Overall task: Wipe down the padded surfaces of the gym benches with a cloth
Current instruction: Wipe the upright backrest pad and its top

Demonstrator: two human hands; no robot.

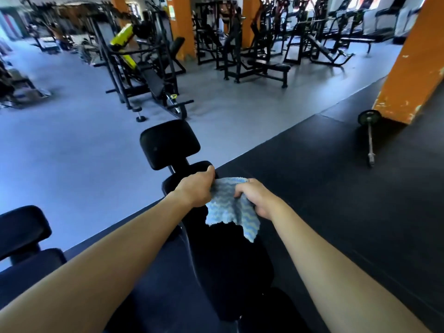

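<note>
A: Where is the cloth (230,209)?

B: Stretched between both hands, above the black bench (168,284) straight ahead. It is blue with pale wavy stripes, and its lower corner hangs down on the right side.

A: Is it touching the padding?

B: I cannot tell; the bench under it is too dark to judge.

A: How are the hands holding it?

B: The left hand (197,188) has its fingers curled round the cloth's upper left edge. The right hand (254,198) clutches the right side, fingers bunched into the fabric. Both arms are bare and reach forward.

A: What lies past the hands?

B: The bench's smaller end pad (169,143), tilted up. A second bench (21,227) sits at the lower left.

A: And around them?

B: The bench stands at the edge of a black mat (336,188). A barbell (370,138) lies on it by an orange pillar (413,63), and a dumbbell (138,114) sits on the grey floor near the machines.
</note>
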